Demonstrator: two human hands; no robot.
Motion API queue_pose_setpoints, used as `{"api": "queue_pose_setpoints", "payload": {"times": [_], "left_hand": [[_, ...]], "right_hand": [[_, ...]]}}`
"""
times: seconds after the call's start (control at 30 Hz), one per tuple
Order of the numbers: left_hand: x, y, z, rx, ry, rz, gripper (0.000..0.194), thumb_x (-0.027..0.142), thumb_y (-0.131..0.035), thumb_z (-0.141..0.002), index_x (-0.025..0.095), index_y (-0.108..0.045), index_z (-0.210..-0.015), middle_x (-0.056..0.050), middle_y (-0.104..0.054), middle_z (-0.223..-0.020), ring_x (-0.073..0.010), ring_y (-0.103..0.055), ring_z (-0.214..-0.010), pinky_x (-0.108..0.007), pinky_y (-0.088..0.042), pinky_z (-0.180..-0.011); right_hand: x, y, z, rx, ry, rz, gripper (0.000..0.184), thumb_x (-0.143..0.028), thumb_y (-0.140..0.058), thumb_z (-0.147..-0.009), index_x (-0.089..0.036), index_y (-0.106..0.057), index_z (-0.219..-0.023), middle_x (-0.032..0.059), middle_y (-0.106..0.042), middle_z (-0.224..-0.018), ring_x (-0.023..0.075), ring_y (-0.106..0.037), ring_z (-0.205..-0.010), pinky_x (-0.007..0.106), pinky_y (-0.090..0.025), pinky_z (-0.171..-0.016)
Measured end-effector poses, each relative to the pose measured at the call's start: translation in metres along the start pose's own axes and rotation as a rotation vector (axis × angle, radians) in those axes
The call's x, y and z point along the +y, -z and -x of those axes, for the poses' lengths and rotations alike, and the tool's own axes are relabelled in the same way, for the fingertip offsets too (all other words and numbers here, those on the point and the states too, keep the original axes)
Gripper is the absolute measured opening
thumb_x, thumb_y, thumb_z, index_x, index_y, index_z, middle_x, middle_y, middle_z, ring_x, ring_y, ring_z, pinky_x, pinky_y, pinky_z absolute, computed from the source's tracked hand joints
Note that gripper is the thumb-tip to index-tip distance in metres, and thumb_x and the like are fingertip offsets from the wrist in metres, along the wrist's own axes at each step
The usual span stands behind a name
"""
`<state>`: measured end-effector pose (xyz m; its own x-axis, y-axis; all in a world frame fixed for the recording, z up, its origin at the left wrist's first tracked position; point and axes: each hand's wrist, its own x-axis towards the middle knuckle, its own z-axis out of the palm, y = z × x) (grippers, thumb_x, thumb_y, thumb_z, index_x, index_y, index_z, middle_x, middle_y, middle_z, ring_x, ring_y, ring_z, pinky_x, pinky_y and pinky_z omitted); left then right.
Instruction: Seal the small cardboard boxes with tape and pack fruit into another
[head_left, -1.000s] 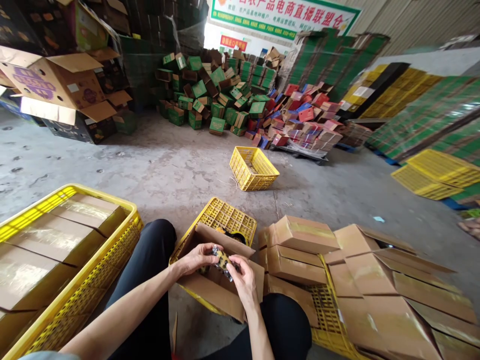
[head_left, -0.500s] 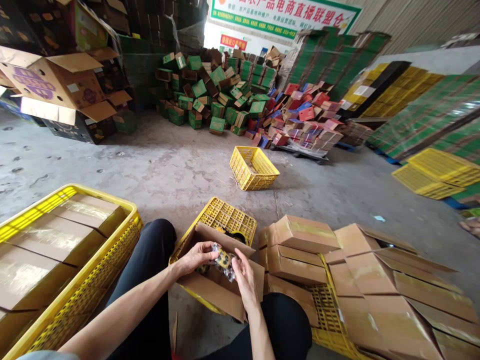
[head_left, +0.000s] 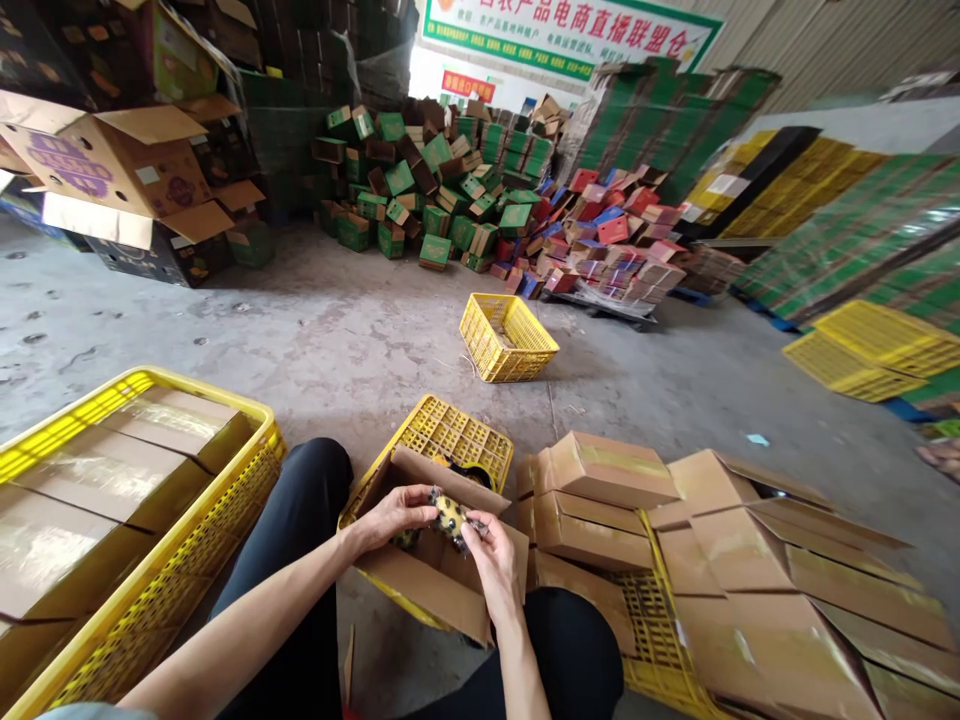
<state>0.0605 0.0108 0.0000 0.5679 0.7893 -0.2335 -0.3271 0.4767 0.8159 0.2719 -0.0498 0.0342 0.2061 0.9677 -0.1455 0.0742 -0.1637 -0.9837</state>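
Note:
Between my two hands is a small clear plastic packet (head_left: 451,517), yellow with dark spots; what is inside I cannot make out. My left hand (head_left: 397,515) pinches its left end, and my right hand (head_left: 491,555) pinches its right end. Both are above an open cardboard box (head_left: 431,590) with its flaps out. Some greenish, dark-spotted thing (head_left: 407,538) shows in the box, partly hidden under my left hand. The box rests on an upturned yellow crate (head_left: 442,425). A black and yellow object (head_left: 472,472), perhaps a tape dispenser, lies on the crate behind the box.
A yellow crate (head_left: 259,420) of taped cartons stands left of my knee. More taped cartons (head_left: 780,600) are stacked to the right. Ahead on the concrete floor is another yellow crate (head_left: 517,365). Farther off, green boxes (head_left: 435,250) and red boxes (head_left: 611,230) lie in heaps.
My right hand's fingers have closed on the packet's right end, where they were more spread before. The packet is now stretched between both hands. The box and crates stay put.

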Motion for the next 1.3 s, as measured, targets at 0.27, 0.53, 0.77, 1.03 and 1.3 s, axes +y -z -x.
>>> {"api": "queue_pose_setpoints", "payload": {"times": [0.27,0.53,0.77,1.03,1.3], "left_hand": [[0.002,0.001,0.002,0.018,0.103,-0.035,0.067,0.058,-0.086,-0.079,0.022,-0.069,-0.133,-0.012,-0.073,-0.123,-0.0244,-0.072,-0.104,-0.036,-0.052,-0.095],[-0.002,0.003,0.0,0.011,0.064,-0.045,0.064,0.054,-0.091,-0.074,0.017,-0.074,-0.124,-0.014,-0.075,-0.119,-0.026,-0.073,-0.103,-0.037,-0.053,-0.094],[-0.001,0.001,0.0,0.071,0.008,-0.078,0.065,0.057,-0.092,-0.071,0.016,-0.078,-0.12,-0.015,-0.076,-0.117,-0.0291,-0.072,-0.105,-0.04,-0.054,-0.095],[0.001,0.002,0.0,0.029,-0.027,-0.124,0.063,0.056,-0.09,-0.074,0.015,-0.079,-0.119,-0.013,-0.076,-0.114,-0.0271,-0.07,-0.102,-0.039,-0.051,-0.097],[-0.006,0.004,-0.002,-0.003,-0.103,-0.079,0.069,0.04,-0.094,-0.073,0.02,-0.07,-0.135,-0.011,-0.072,-0.125,-0.0257,-0.069,-0.106,-0.034,-0.051,-0.093]], "right_hand": [[-0.001,-0.002,-0.001,-0.06,0.03,-0.047,0.047,-0.064,-0.087,-0.07,-0.024,-0.074,-0.09,0.0137,-0.078,-0.122,0.0355,-0.074,-0.113,0.049,-0.059,-0.101],[-0.001,-0.001,0.0,-0.077,0.024,-0.055,0.042,-0.062,-0.086,-0.072,-0.024,-0.074,-0.084,0.0132,-0.078,-0.124,0.036,-0.073,-0.117,0.05,-0.057,-0.103],[0.003,-0.001,-0.002,-0.059,0.035,-0.07,0.047,-0.062,-0.087,-0.071,-0.024,-0.077,-0.096,0.0128,-0.077,-0.125,0.0359,-0.071,-0.119,0.051,-0.055,-0.106],[0.016,0.001,-0.002,-0.029,-0.214,-0.147,0.072,-0.073,-0.078,-0.076,-0.03,-0.07,-0.133,0.0111,-0.063,-0.148,0.0362,-0.06,-0.135,0.05,-0.06,-0.1],[0.006,0.0,0.002,-0.073,-0.116,-0.166,0.065,-0.055,-0.092,-0.068,-0.023,-0.075,-0.122,0.0121,-0.075,-0.128,0.0341,-0.068,-0.123,0.049,-0.055,-0.108]]}}
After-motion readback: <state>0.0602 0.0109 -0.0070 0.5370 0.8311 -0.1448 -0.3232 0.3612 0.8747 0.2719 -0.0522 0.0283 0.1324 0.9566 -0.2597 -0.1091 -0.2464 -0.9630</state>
